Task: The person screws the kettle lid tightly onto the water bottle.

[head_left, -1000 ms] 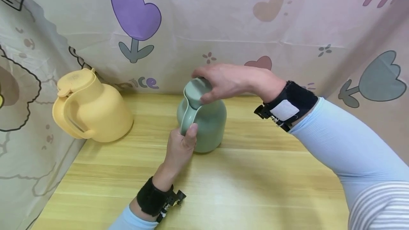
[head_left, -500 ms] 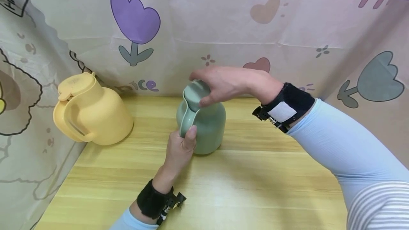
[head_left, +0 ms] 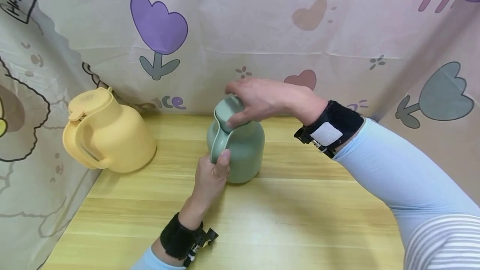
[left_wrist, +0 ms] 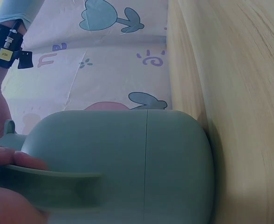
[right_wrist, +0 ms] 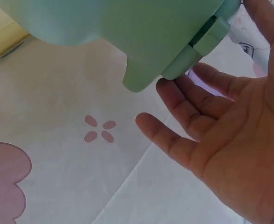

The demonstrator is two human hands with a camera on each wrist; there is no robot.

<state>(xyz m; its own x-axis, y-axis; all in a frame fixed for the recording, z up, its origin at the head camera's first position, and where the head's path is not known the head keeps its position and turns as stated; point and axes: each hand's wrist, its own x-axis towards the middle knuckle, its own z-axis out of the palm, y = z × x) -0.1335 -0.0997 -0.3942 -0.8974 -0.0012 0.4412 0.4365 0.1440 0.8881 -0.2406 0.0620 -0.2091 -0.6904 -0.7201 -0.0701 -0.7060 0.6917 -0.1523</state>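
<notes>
A green thermos jug (head_left: 245, 153) stands upright on the table in the head view. My left hand (head_left: 211, 174) grips its handle (head_left: 220, 140), thumb on top; the left wrist view shows fingers (left_wrist: 29, 159) curled around that handle. Over the jug's top, my right hand (head_left: 262, 100) spans the round lid (head_left: 227, 108), with the thumb on the near side and fingers at the far side. In the right wrist view, fingertips (right_wrist: 164, 84) touch the edge of the lid (right_wrist: 181, 63), which sits in the jug's mouth by the spout (right_wrist: 136, 79).
A yellow thermos jug (head_left: 125, 136) of similar shape, with its lid on, stands to the left near the back edge. Behind the wooden table (head_left: 285, 220) hangs a printed cloth (head_left: 240, 16), which also covers both sides.
My right thumb has slid leftward over the near edge of the lid, and the right wrist has shifted slightly left. My left hand keeps its hold. The head view has tilted up a little.
</notes>
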